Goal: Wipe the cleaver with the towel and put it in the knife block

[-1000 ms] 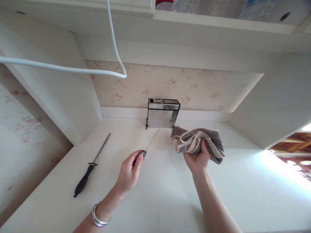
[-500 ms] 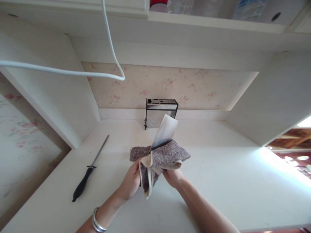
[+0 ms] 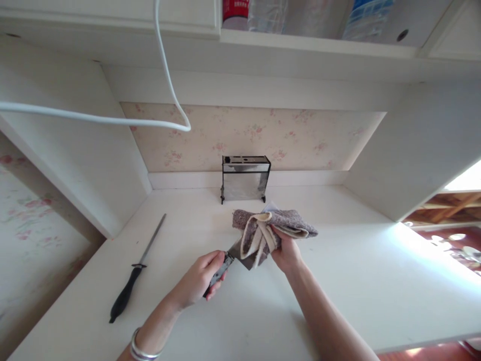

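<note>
My left hand is closed around the dark handle of a cleaver. A brown-grey cloth with a cream underside is wrapped about the cleaver's blade. My right hand grips that cloth from below, with the blade between its folds. Most of the blade is hidden; its heel shows near the handle and a pale corner sticks out past the cloth's far side. To the left, a sharpening steel with a black handle lies on the white counter.
A metal knife block with a slotted top stands near the back wall. A white cable hangs across the upper left. Overhead, a shelf holds a red-labelled container and plastic packs. White side panels bound the counter.
The cloth has slid along the blade toward its far end and moved right with my right hand. My left hand has left the cloth, and the cleaver's handle now shows in it.
</note>
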Demonstrator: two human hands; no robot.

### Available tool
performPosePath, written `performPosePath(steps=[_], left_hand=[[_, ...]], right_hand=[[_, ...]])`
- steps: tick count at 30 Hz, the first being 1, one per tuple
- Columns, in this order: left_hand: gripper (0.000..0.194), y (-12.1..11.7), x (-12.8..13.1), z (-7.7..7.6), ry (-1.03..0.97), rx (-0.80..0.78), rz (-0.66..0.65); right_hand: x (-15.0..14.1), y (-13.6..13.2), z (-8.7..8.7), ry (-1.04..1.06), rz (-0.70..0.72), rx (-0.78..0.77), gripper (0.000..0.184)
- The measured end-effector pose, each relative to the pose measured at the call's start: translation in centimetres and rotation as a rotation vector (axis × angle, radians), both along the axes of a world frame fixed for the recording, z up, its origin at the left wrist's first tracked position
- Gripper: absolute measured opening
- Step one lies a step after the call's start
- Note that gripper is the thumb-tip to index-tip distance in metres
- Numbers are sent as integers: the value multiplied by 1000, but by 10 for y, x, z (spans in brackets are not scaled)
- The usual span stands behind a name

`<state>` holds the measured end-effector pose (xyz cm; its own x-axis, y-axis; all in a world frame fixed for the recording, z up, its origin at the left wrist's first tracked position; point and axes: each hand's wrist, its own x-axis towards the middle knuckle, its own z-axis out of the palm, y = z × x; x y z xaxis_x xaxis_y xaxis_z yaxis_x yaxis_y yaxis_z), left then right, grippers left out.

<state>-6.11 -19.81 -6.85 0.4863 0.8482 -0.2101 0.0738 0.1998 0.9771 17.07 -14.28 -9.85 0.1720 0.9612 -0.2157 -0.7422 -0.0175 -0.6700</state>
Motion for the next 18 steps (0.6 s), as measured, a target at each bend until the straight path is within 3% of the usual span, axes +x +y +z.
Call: performPosePath(steps=[9, 12, 18], left_hand=[[40, 4, -9, -2, 88, 65, -38], [38, 5, -7, -2, 5, 63, 23], [32, 7, -3, 0, -220, 16, 216]], right_hand=[[45, 14, 13, 230, -213, 30, 19], [59, 16, 12, 267, -318, 79, 17], [63, 16, 7, 234, -273, 170, 20]])
